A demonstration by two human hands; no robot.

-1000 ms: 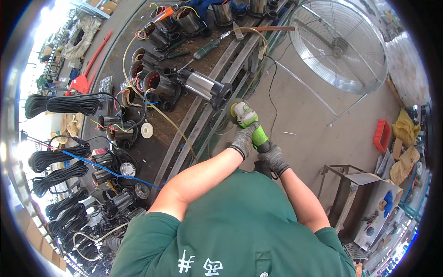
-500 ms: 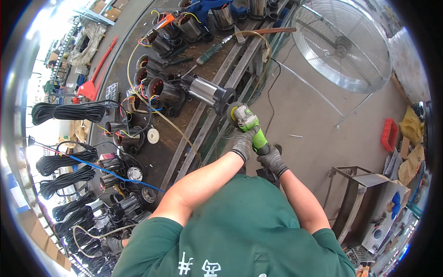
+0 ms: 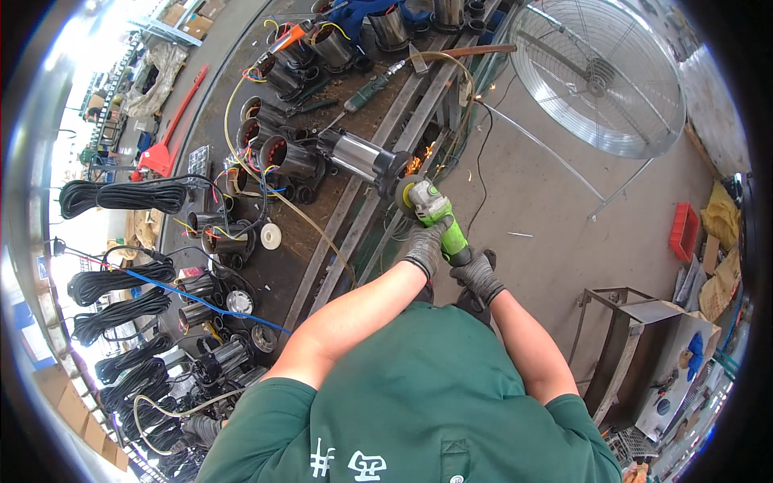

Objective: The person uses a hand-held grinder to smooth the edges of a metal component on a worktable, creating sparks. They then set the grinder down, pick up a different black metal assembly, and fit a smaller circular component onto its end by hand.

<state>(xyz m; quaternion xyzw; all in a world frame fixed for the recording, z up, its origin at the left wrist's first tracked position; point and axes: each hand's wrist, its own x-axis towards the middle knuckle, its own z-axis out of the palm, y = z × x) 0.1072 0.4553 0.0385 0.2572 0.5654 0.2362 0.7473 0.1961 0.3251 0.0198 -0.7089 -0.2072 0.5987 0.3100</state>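
Observation:
Both my hands wear grey gloves and hold a green angle grinder [image 3: 452, 240]. My left hand [image 3: 424, 244] wraps round its body just behind the head, while my right hand [image 3: 478, 278] is closed on the rear end. The yellowish grinding disc [image 3: 406, 198] meets the dark end of a steel-cased pump motor [image 3: 354, 157]. Orange sparks [image 3: 415, 163] fly off just above the disc. That motor lies on its side across the metal rails [image 3: 354, 213] at the bench's edge, its dark end sticking out past them.
Several open steel cylinders [image 3: 288, 157] with coloured wires stand on the bench. A green-handled tool [image 3: 366, 92] lies beyond the motor. Coiled black cables [image 3: 121, 197] line the left. A large fan [image 3: 596, 76] stands at upper right, a metal frame [image 3: 620, 354] at lower right. Another person's gloved hand [image 3: 201, 431] shows lower left.
Sparks now spray from the disc's contact with the motor's end, where none showed before. My hands and the grinder have hardly moved.

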